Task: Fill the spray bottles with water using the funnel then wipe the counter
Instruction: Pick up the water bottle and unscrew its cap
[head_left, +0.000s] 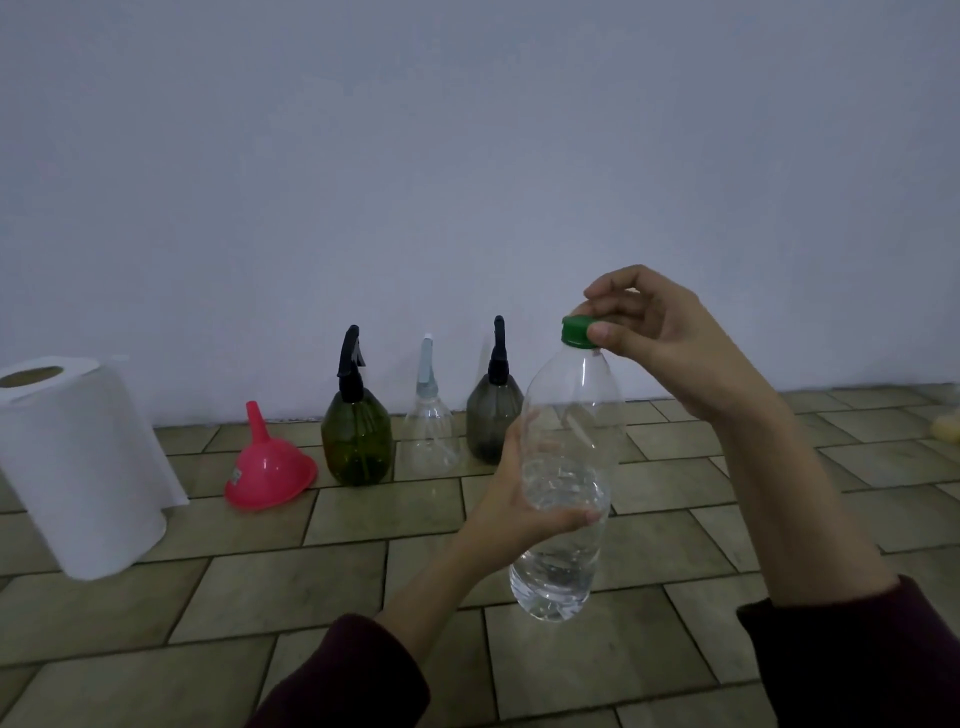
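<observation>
My left hand (511, 506) grips a clear plastic water bottle (569, 467) around its middle and holds it above the tiled counter (291, 582), partly filled with water. My right hand (654, 332) pinches the bottle's green cap (577, 331) from above. Along the wall stand three spray bottles: a green one (357, 439) with a black trigger, a clear one (430, 434) with a pale trigger, and a dark grey one (491, 415) partly behind the water bottle. A pink funnel (267, 473) lies mouth-down left of the green bottle.
A white paper towel roll (78, 462) stands at the left edge of the counter. A pale yellowish object (946, 428) sits at the far right edge. A plain wall rises directly behind the bottles.
</observation>
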